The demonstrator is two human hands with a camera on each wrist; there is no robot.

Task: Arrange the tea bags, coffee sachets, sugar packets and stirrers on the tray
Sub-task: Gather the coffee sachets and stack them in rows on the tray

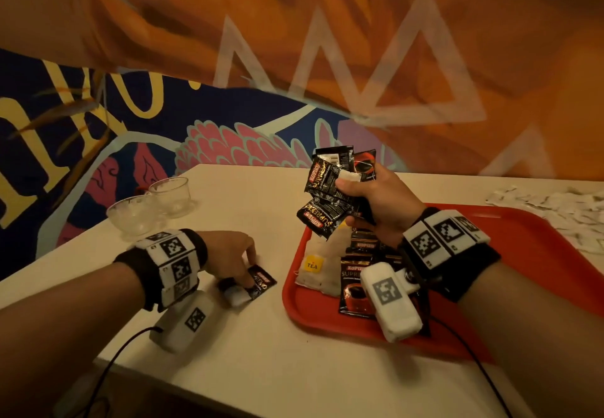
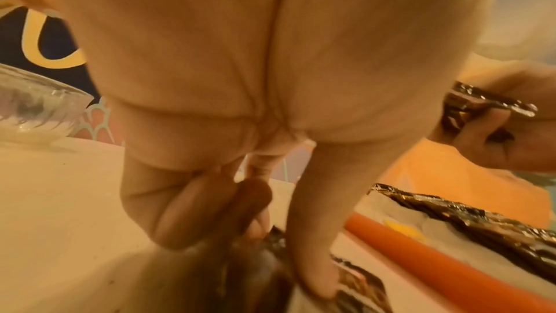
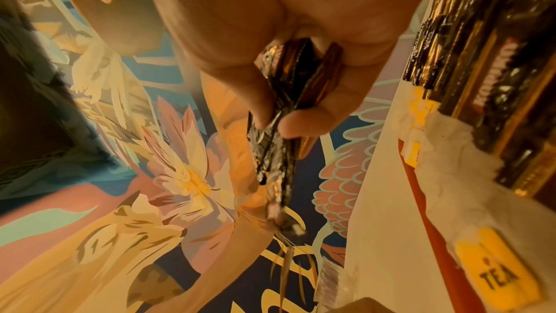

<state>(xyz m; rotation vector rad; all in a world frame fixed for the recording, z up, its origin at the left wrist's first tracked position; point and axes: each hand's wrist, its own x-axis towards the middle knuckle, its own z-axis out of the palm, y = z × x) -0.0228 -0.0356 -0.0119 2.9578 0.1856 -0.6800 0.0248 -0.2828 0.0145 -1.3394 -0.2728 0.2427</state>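
Note:
My right hand (image 1: pixel 346 202) hovers over the far left part of the red tray (image 1: pixel 523 270), gripping a fanned bundle of black coffee sachets (image 1: pixel 327 175). In the right wrist view the thumb and fingers of that right hand (image 3: pixel 280 120) clamp the bundle (image 3: pixel 276 175). My left hand (image 1: pixel 248 274) is down on the table left of the tray, its fingertips pinching one black coffee sachet (image 1: pixel 263 282) that lies flat there. On the tray's left side lie tea bags (image 1: pixel 315 270) with yellow TEA tags and a row of coffee sachets (image 1: pixel 354 290).
Two glass cups (image 1: pixel 170 195) stand at the table's far left, near the painted wall. A heap of white sugar packets (image 1: pixel 562 208) lies behind the tray at the far right. The white table (image 1: pixel 261 352) runs to a front edge close to my arms.

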